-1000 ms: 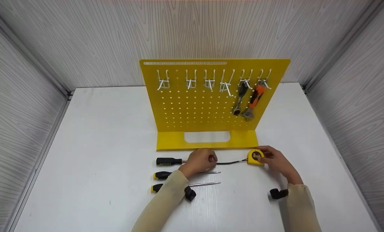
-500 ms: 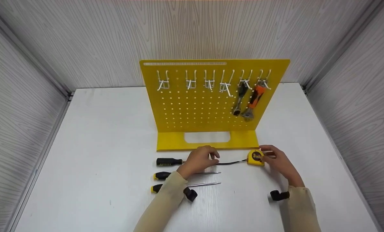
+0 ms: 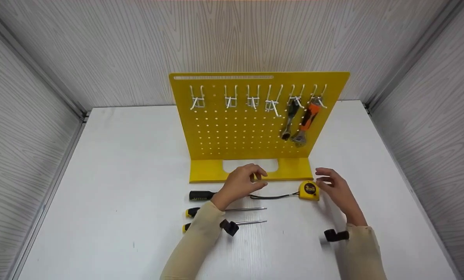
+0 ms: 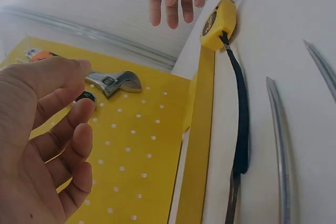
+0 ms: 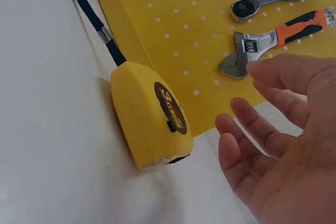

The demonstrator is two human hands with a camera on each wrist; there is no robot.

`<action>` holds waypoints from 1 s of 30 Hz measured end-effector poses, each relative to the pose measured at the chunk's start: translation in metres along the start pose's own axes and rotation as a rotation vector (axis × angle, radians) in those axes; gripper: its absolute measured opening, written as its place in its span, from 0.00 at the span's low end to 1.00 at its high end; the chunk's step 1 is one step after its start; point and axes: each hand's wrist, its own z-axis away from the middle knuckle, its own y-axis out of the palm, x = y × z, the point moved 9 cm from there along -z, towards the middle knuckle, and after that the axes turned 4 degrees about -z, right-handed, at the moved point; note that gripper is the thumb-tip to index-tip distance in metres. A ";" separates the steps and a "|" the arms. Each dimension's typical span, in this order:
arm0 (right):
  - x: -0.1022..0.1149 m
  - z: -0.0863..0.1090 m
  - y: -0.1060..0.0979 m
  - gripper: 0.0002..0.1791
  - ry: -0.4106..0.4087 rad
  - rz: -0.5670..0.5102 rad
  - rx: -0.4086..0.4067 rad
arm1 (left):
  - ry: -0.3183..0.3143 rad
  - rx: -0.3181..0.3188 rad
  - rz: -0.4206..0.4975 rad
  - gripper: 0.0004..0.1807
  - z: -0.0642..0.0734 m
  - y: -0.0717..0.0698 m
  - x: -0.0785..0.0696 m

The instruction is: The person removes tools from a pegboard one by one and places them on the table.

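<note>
A yellow tape measure [image 3: 309,191] lies on the table before the pegboard's right end, its black wrist strap [image 3: 274,197] stretched out to the left. Just right of it my right hand [image 3: 336,190] hovers with loosely bent fingers, apart from the case and holding nothing. My left hand [image 3: 241,182] is raised above the strap's left end, thumb and fingers spread apart with nothing between them. Under the left forearm lie screwdrivers: one with a black handle [image 3: 201,195] and two with black-and-yellow handles, their steel shafts [image 3: 251,209] pointing right. The left arm hides parts of them.
Behind the tools stands a yellow pegboard [image 3: 239,132] with a row of white hooks [image 3: 252,97]. A ratchet wrench [image 3: 290,118] and an orange-handled adjustable wrench [image 3: 309,121] hang at its right side. Pale walls enclose the white table [image 3: 126,175].
My right hand has let go of the tape measure and drawn slightly away. The left hand has risen off the strap toward the pegboard base, its fingers spreading. The tape measure stays put.
</note>
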 end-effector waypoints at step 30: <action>0.037 -0.025 0.021 0.34 -0.056 -0.199 -0.154 | 0.078 -0.307 0.083 0.19 -0.046 -0.059 -0.040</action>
